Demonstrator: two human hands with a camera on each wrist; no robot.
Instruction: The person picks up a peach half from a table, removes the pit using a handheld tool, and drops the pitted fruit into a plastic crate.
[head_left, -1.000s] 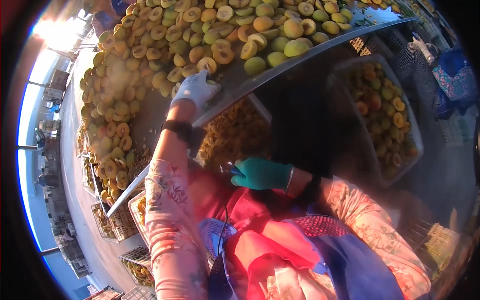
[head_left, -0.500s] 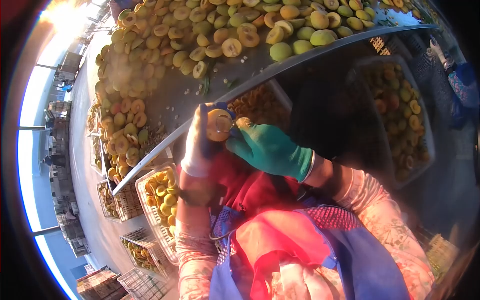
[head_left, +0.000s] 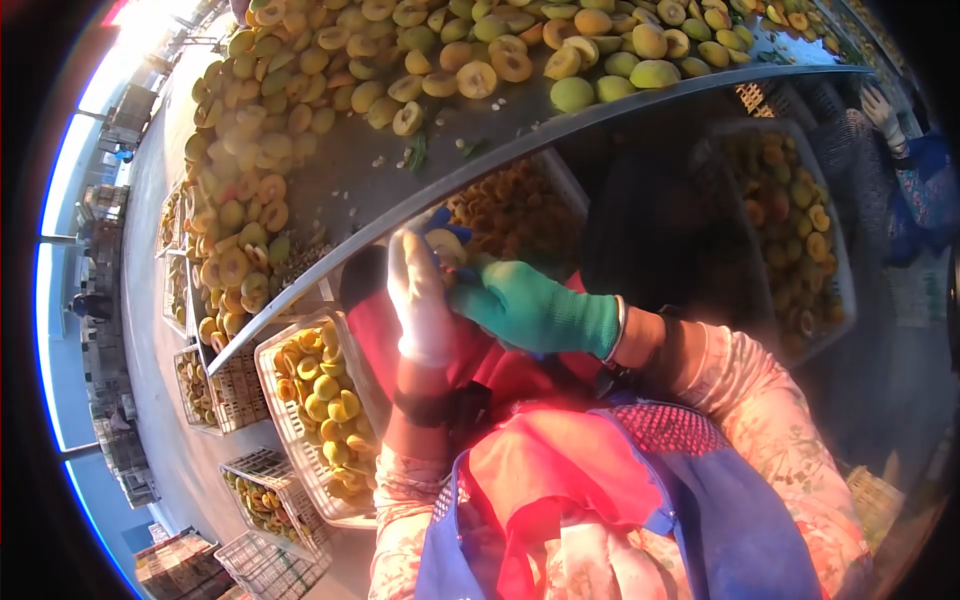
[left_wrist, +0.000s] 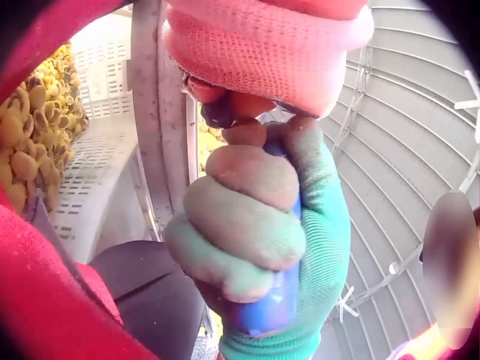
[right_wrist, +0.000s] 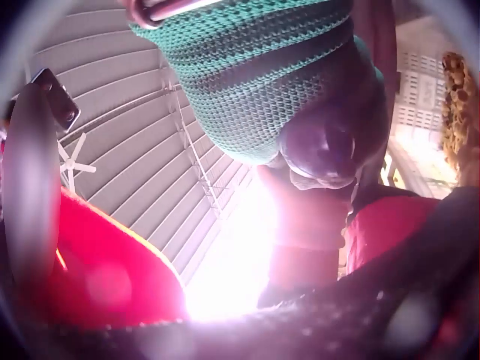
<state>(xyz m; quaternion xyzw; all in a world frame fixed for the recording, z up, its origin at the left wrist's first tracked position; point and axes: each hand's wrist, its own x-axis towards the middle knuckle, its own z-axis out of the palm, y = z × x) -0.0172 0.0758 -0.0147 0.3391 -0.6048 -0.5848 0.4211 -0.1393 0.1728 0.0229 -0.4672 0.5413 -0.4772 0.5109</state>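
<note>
In the head view my left hand (head_left: 420, 290), in a white glove with blue fingers, grips a peach half (head_left: 447, 245) above the lap. Most of the fruit is hidden by the hand. My right hand (head_left: 535, 305), in a green glove, is close against it, its fingers meeting at the fruit. The left wrist view shows the right fingers curled round a blue tool handle (left_wrist: 266, 307); its working end is hidden under the left hand (left_wrist: 262, 56). In the right wrist view the rounded handle end (right_wrist: 322, 146) pokes out of the green glove (right_wrist: 247, 90).
Halved peaches (head_left: 480, 80) heap on a metal table (head_left: 375, 185) ahead, with loose pits and leaves near its raised edge. Below that edge sits a crate of darker halves (head_left: 505, 215). More fruit-filled crates stand left (head_left: 265, 355) and right (head_left: 845, 290). Another person's gloved hand (head_left: 880, 110) shows far right.
My left hand came back from the heap with a peach half, meeting the right hand and its tool over the lap. Since then the left hand has turned, covering more of the fruit.
</note>
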